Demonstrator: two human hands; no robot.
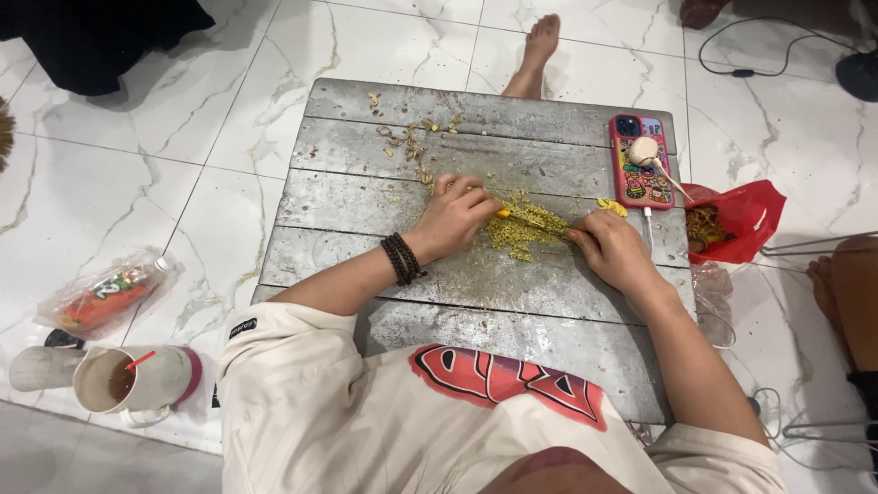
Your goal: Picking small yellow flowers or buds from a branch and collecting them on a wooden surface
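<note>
My left hand [455, 215], with a dark bead bracelet at the wrist, rests fingers-down on a grey wooden board table [366, 183] and pinches a small yellow piece at the edge of a pile of chopped yellow-green bits [523, 229]. My right hand [611, 249] is closed around the handle of a thin knife [535, 220] whose blade lies across the pile. Another yellow piece [611, 207] sits just above my right hand. Peel scraps [412, 137] lie scattered toward the table's far side.
A phone in a pink sticker case [640, 163] lies at the table's far right with a pale garlic bulb on it. A red plastic bag [736, 220] sits right of the table. On the floor left are a drink cup [128, 377] and a plastic bottle [105, 295]. Someone's bare foot [538, 50] is beyond the table.
</note>
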